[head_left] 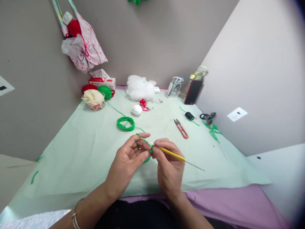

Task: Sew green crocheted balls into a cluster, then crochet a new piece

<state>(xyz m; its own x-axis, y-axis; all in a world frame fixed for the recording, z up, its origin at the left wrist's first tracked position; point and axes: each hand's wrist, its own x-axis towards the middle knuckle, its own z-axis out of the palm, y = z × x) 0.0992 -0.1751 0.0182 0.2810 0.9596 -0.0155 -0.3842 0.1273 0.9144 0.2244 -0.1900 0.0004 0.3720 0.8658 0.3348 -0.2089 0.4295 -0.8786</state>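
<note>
A yellow-handled crochet hook (172, 154) is in my right hand (170, 170), gripped between thumb and fingers, its metal tip pointing left. My left hand (130, 159) pinches a small piece of green crochet work (151, 150), mostly covered by the fingers. Green yarn passes over the raised left index finger toward the hook's tip. Whether a loop sits on the hook is too small to tell. Beyond my hands lies a loose coil of green yarn (125, 123), from which a strand leads to the fingers.
Orange thread snips (181, 128) lie right of centre. Behind are a white yarn ball (136, 110), fluffy stuffing (140, 88), a glass jar (174, 86) and a leaning phone (193, 92). A bowl (96, 104) and green ball (105, 92) stand back left; green scraps (213, 129) lie right.
</note>
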